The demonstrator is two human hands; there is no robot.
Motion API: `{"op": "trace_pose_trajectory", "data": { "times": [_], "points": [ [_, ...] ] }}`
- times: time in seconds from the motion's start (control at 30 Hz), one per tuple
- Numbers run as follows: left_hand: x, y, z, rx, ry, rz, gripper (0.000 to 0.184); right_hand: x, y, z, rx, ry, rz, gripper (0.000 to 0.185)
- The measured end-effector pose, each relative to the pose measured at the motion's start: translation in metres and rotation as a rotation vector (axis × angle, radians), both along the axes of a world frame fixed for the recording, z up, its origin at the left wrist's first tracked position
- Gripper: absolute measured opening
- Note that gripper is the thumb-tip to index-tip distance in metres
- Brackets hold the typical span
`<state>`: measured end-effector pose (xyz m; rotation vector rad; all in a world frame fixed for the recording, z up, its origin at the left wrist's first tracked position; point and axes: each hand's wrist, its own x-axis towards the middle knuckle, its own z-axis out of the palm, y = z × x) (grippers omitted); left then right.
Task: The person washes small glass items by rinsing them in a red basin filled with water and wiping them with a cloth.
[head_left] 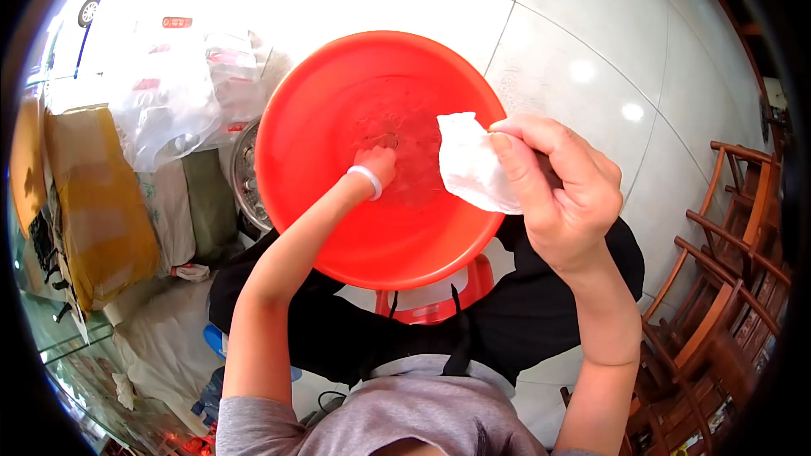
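Dipping step: left hand (378,166) is low inside red basin (308,160), its grasp can't tell; right hand (568,181) pinches white cloth (470,167) above basin's right side. Moving cloth calls for keeping that pinch.

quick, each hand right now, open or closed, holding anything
Left hand: down in the red basin; open or closed cannot be told.
Right hand: closed, pinching a thin white piece.

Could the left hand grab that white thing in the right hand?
Probably yes: the left hand is down in the red basin, and nothing visible stands between it and the white thing.
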<state>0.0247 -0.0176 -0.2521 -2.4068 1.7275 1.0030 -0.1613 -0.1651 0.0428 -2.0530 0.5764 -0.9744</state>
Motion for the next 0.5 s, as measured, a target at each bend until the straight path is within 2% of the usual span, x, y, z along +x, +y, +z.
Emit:
{"op": "trace_pose_trajectory", "data": {
  "times": [0.13, 0.2, 0.3, 0.37, 0.47, 0.5],
  "points": [
    [-0.024, 0.0, 0.004, 0.056, 0.012, 0.038, 0.019, -0.006, -0.002, 0.0, 0.032, 0.005, -0.02, 0.005],
    [-0.034, -0.018, 0.003, 0.213, 0.009, -0.11, 0.02, -0.007, -0.003, 0.0, 0.046, 0.009, -0.029, 0.005],
    [-0.052, -0.035, -0.013, 0.134, 0.071, 0.057, 0.02, -0.007, -0.003, 0.002, 0.081, -0.038, -0.025, 0.005],
    [-0.067, -0.05, -0.018, 0.099, 0.384, 0.207, 0.02, -0.007, -0.002, 0.004, 0.2, -0.035, -0.047, 0.005],
    [-0.08, -0.062, -0.013, 0.236, 1.37, 0.639, 0.021, -0.001, 0.002, 0.0, 0.323, -0.112, -0.041, 0.005],
    [-0.081, -0.059, -0.009, 0.321, 1.607, 0.743, 0.021, -0.001, 0.001, 0.0, 0.324, -0.092, -0.012, 0.005]
  ]
}}
